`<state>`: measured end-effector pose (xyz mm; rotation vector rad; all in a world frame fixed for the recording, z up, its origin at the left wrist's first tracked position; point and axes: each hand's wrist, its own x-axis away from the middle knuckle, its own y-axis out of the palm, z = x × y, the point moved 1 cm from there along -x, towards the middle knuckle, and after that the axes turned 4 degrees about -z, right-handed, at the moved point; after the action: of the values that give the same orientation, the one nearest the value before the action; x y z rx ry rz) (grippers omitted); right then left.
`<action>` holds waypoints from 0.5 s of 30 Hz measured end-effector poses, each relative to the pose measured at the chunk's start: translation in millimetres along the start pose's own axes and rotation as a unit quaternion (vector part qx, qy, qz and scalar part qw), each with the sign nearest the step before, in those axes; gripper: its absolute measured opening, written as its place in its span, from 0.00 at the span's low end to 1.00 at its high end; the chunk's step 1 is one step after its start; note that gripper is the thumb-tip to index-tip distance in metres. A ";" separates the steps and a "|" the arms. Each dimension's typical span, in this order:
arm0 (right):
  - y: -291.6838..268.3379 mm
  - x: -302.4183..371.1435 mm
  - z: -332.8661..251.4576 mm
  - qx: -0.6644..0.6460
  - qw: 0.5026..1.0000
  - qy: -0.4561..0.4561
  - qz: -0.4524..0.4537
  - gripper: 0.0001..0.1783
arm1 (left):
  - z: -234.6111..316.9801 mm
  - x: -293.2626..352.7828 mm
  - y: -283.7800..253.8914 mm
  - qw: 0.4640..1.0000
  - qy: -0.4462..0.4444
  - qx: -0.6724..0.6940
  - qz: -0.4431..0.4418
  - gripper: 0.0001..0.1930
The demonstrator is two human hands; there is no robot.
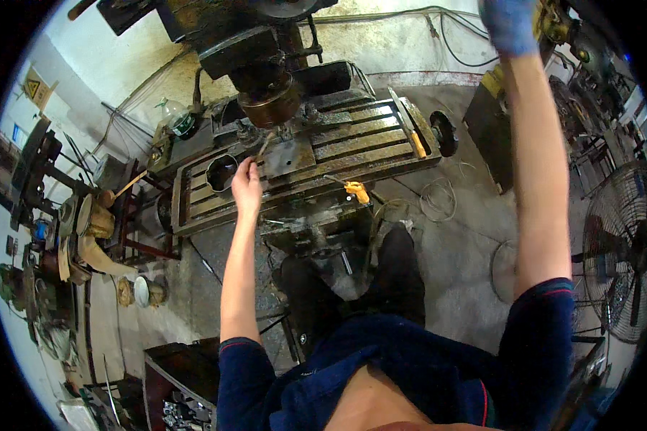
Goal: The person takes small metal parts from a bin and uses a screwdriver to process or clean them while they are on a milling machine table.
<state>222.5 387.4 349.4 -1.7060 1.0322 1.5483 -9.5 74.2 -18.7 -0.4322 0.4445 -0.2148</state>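
My bare left hand [246, 187] is closed around the handle of what looks like a small brush [266, 146]. The brush slants up toward the tool under the milling machine's spindle head [271, 104]. Below that tool lies a flat metal plate [289, 159] with a dark hole, on the slotted machine table [352, 147]. Just left of the hand stands a round pot [212, 177] with dark contents. My right hand [510, 27], in a blue glove, is raised at the upper right, close to machinery. Its fingers are cut off and blurred.
A file [407, 123] with a yellow handle lies on the table's right end. A yellow air gun [356, 192] hangs at the front edge. A handwheel [443, 133] juts out at the right. Hose loops [438, 200] lie on the floor, and a fan [618, 251] stands far right.
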 end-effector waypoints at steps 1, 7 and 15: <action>-0.4 21.5 1.6 -0.115 0.988 0.100 0.032 0.17 | 4.9 3.1 -7.6 1.000 0.018 -0.021 0.002 0.13; -45.2 294.1 18.9 -0.018 0.867 0.449 -0.216 0.11 | -13.3 1.1 -77.8 0.981 0.073 -0.144 0.106 0.11; 3.9 517.5 45.5 -0.143 0.596 0.723 -0.318 0.20 | -43.4 4.7 -92.1 0.944 -0.009 -0.327 0.035 0.15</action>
<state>202.7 348.0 -168.2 -3.0728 0.5163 -0.4990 -35.1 -24.4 -14.5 -1.0684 0.5077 0.0143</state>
